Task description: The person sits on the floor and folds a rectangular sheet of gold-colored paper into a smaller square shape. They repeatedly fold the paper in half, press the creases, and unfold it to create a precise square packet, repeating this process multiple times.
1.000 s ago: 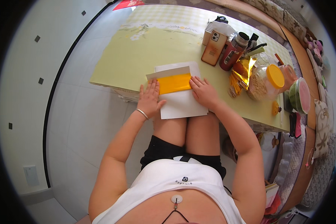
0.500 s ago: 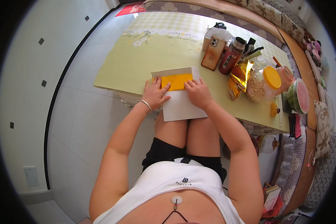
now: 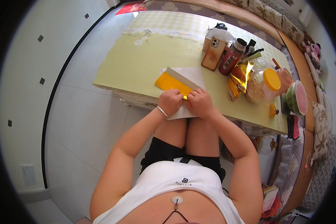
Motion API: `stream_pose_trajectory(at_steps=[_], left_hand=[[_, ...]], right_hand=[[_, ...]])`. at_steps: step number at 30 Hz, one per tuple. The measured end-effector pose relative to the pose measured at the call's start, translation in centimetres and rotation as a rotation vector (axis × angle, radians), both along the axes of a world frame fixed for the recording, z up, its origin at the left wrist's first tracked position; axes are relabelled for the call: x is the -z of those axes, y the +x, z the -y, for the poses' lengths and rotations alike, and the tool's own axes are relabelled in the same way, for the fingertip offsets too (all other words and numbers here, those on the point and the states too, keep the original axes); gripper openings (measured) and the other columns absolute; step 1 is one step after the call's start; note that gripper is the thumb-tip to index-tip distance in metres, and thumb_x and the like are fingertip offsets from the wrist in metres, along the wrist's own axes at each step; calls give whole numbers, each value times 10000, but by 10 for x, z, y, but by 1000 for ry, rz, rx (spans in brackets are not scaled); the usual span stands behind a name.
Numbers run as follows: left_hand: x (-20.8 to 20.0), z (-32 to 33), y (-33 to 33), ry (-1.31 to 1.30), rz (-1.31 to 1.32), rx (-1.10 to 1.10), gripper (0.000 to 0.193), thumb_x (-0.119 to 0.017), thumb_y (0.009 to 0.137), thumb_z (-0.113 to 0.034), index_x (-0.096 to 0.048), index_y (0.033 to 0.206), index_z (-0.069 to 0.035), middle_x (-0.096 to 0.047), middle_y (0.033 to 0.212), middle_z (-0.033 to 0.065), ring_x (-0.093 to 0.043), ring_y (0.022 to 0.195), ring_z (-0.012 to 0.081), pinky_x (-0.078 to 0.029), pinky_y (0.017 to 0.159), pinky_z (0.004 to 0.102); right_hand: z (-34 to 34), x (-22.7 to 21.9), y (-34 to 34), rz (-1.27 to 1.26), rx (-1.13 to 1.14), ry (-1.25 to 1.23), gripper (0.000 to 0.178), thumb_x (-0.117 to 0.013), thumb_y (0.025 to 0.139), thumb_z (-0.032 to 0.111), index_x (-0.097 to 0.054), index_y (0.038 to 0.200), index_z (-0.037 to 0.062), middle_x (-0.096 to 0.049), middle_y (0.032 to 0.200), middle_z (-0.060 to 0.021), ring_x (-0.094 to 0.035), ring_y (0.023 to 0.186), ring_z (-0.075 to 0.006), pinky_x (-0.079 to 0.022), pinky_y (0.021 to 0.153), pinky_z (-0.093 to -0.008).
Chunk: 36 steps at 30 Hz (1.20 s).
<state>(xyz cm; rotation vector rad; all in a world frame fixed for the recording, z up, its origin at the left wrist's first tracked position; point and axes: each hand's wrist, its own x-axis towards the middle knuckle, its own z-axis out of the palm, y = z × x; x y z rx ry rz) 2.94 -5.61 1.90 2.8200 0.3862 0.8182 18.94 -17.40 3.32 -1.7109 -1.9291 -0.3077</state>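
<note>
A yellow sheet of paper [image 3: 170, 83] with a white underside lies on a larger white sheet [image 3: 188, 80] at the near edge of the pale green table [image 3: 138, 63]. My left hand [image 3: 170, 102] and my right hand [image 3: 200, 103] sit side by side at the yellow paper's near corner, fingers curled and pinching it. The white flap of the paper is raised along a diagonal fold. The near part of the white sheet hangs past the table edge under my hands.
Right of the paper stand a phone in an orange case [image 3: 213, 54], a red bottle [image 3: 231, 58], gold foil sheets [image 3: 239, 76], a jar with a yellow lid [image 3: 263, 85] and a cut watermelon [image 3: 296, 99]. White tiled floor [image 3: 82, 123] lies to the left.
Both hands have drawn together from the paper's sides to its near corner. The yellow paper now lies turned at an angle with a white flap lifted.
</note>
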Motion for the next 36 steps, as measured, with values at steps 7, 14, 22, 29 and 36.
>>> stream_pose_trajectory(at_steps=[7, 14, 22, 29, 36], left_hand=[[3, 11, 11, -413, 103, -280, 156, -733, 835, -208, -721, 790, -59, -647, 837, 104, -638, 808, 305, -518, 721, 410], [-8, -10, 29, -456, -230, -360, 239, -729, 844, -320, -735, 800, -85, -652, 846, 98, -642, 806, 291, -510, 702, 424], [-13, -13, 30, -438, -164, -166, 195, -750, 816, -257, -715, 799, -65, -652, 846, 96, -634, 780, 278, -511, 690, 392], [1, -24, 12, -431, 24, -31, 184, -778, 802, -207, -707, 783, -39, -635, 839, 102, -619, 786, 290, -505, 697, 405], [-1, -13, 27, -374, -60, -236, 221, -773, 811, -251, -715, 730, -54, -632, 851, 101, -618, 858, 299, -512, 749, 417]], right_hand=[[6, 14, 1, -463, 271, -44, 461, -645, 867, 56, -542, 1310, -19, -626, 1232, -220, -594, 1156, -374, -491, 985, -444], [16, 25, -48, -101, 145, 109, 461, -559, 838, -60, -548, 1298, -91, -571, 1341, -287, -515, 1321, -403, -402, 1134, -466], [19, 27, -33, -535, 446, 105, 368, -728, 808, 84, -637, 1153, -4, -650, 1109, -169, -587, 1034, -364, -472, 926, -442], [23, 30, -21, -552, 523, 131, 133, -764, 803, 134, -670, 805, 41, -640, 1040, -108, -575, 1001, -325, -466, 892, -426], [16, 30, -16, -455, 635, 106, 170, -746, 835, 168, -654, 776, 38, -630, 1052, -96, -565, 1023, -317, -465, 893, -434]])
